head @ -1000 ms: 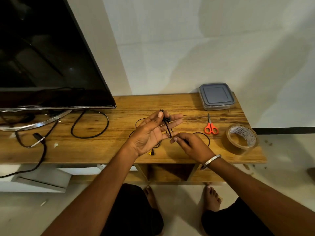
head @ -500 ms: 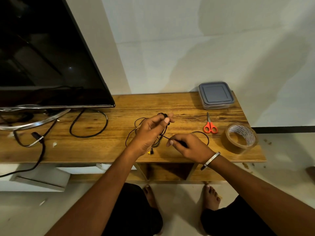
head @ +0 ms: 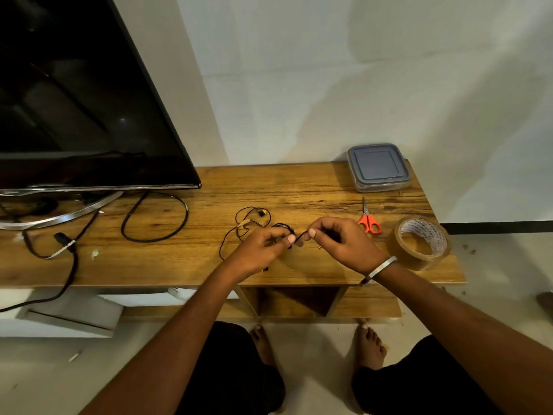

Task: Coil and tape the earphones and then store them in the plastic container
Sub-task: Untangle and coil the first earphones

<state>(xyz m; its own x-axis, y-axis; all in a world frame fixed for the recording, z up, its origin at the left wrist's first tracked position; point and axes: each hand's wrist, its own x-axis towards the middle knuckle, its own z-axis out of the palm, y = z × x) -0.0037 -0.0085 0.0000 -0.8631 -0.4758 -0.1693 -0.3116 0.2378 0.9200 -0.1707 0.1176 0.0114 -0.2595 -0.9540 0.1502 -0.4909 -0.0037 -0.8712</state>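
Thin black earphones (head: pixel 251 220) lie in loose loops on the wooden table (head: pixel 209 265), just beyond my hands. My left hand (head: pixel 260 250) pinches the cable between thumb and fingers. My right hand (head: pixel 341 244), with a metal bangle at the wrist, pinches the same cable a short way to the right; the two hands nearly meet. A roll of brown tape (head: pixel 419 242) stands at the table's right end. The closed plastic container (head: pixel 377 166) with a grey lid sits at the back right corner.
Orange-handled scissors (head: pixel 369 220) lie between the container and the tape. A large black TV (head: pixel 74 100) on a metal stand fills the left side, with thick black cables (head: pixel 155 218) looped beside it. My bare feet rest on the floor below the table.
My left hand has lowered from an open, raised pose to a pinch on the cable near the table. My right hand has risen and moved to meet it.
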